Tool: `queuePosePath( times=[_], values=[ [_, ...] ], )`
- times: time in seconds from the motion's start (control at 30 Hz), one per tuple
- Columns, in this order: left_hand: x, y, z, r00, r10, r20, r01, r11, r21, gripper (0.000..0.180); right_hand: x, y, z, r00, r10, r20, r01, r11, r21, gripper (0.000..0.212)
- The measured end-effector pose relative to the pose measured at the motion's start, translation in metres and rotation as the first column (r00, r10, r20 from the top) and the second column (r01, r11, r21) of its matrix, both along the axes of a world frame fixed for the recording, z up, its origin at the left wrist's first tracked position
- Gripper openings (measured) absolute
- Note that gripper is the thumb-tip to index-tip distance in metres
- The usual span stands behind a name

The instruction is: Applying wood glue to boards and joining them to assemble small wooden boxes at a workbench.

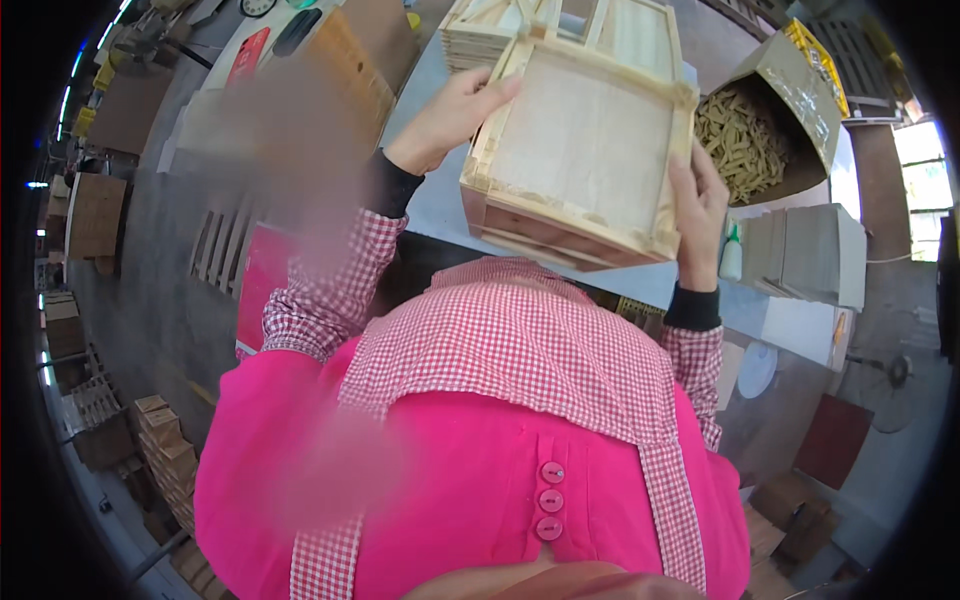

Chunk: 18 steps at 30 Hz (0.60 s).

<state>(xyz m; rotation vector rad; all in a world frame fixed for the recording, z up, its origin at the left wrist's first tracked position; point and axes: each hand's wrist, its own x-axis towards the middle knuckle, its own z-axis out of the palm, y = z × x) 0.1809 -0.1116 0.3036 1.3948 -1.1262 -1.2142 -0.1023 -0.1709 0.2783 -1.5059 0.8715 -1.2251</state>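
A pale wooden box (pixel 585 135) with a recessed panel on its upper face sits between my two hands at the near side of the table. My left hand (pixel 465 112) grips its left edge, thumb on the top rim and fingers down behind. Against the right side lies my right hand (pixel 699 205), its fingers wrapped along the wall near the front corner. Behind the box, other wooden frames (pixel 630 38) and a stack of slatted pieces (pixel 485 45) stand close to it. The box's underside is hidden.
On the right, a cardboard carton (pixel 805 105) tipped on its side holds many small wooden pieces (pixel 738 140). Nearer are a white glue bottle with a green tip (pixel 732 255) and stacked grey boards (pixel 805 250). Left of the table stands a wooden panel (pixel 350 70).
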Motion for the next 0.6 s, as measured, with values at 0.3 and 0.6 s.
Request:
queuePosePath(
  times=[0.3, 0.6],
  values=[
    [-0.021, 0.005, -0.039, 0.984, 0.148, -0.099, -0.139, 0.986, 0.091, 0.043, -0.007, -0.083, -0.009, 0.944, 0.177, -0.277, -0.164, 0.984, 0.069, 0.032],
    [-0.035, 0.008, -0.036, 0.932, 0.307, -0.193, -0.292, 0.951, 0.102, 0.041, -0.007, -0.122, -0.038, 0.926, -0.076, -0.369, -0.002, 0.978, -0.207, 0.032]
  ],
)
